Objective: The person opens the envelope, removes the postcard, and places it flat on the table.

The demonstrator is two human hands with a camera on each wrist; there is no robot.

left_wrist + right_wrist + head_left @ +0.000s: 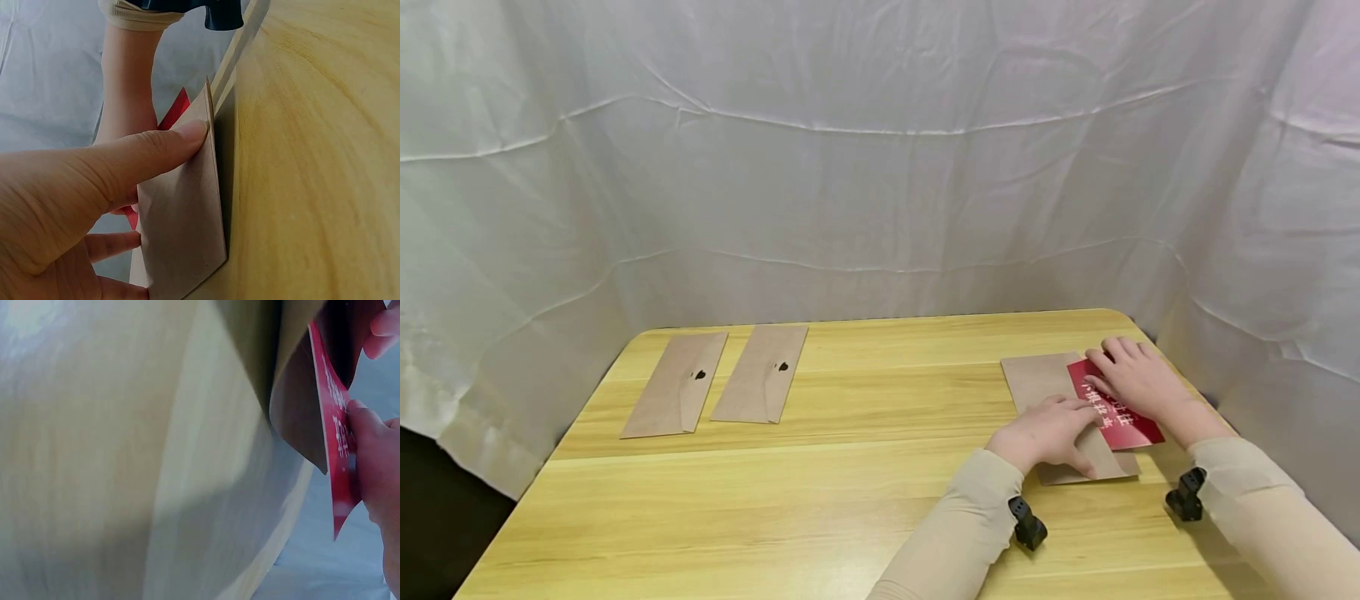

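Observation:
At the right of the table my left hand (1048, 433) grips a brown kraft-paper envelope (1033, 379). Its thumb lies across the paper near one edge in the left wrist view, with fingertips at the opposite side of the envelope (181, 212). My right hand (1138, 379) pinches a red card (1120, 419) printed with white characters. In the right wrist view the thumb is on the face of the card (340, 481), whose upper part sits between the parted layers of the envelope's mouth.
Two more brown envelopes (676, 383) (762, 373), each with a small black mark, lie side by side at the far left of the wooden table (775, 517). A white curtain (865, 208) hangs behind the table and along both sides.

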